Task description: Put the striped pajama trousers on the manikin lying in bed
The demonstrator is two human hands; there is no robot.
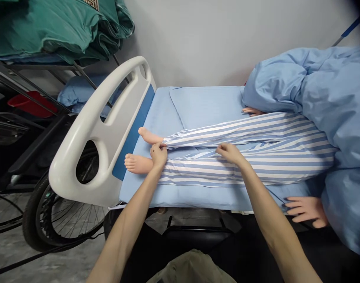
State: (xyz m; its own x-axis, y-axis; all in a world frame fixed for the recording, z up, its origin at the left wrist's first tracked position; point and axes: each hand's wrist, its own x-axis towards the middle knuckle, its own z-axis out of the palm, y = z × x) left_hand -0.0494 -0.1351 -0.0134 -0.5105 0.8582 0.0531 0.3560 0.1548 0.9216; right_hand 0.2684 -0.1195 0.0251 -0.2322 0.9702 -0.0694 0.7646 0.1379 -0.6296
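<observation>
A mannequin's legs lie on the bed in blue-and-white striped trousers (pixel 203 169), with its far foot (pixel 148 135) and near foot (pixel 137 163) bare at the cuffs. My left hand (pixel 158 154) pinches the cuff of the far trouser leg, just beside the far foot. Over the gap between the two legs, around knee height, my right hand (pixel 229 152) has its fingers closed on the inner edge of the trouser fabric. Its fingertips are partly hidden. The light blue sheet (pixel 197 196) shows between and around the legs.
A white footboard (pixel 76 129) stands at the left end of the bed. A bunched blue quilt (pixel 329 86) covers the upper body, with a mannequin hand (pixel 306 210) near the front edge. A wheelchair wheel (pixel 64 208) and a rack with green fabric (pixel 64 31) are at left.
</observation>
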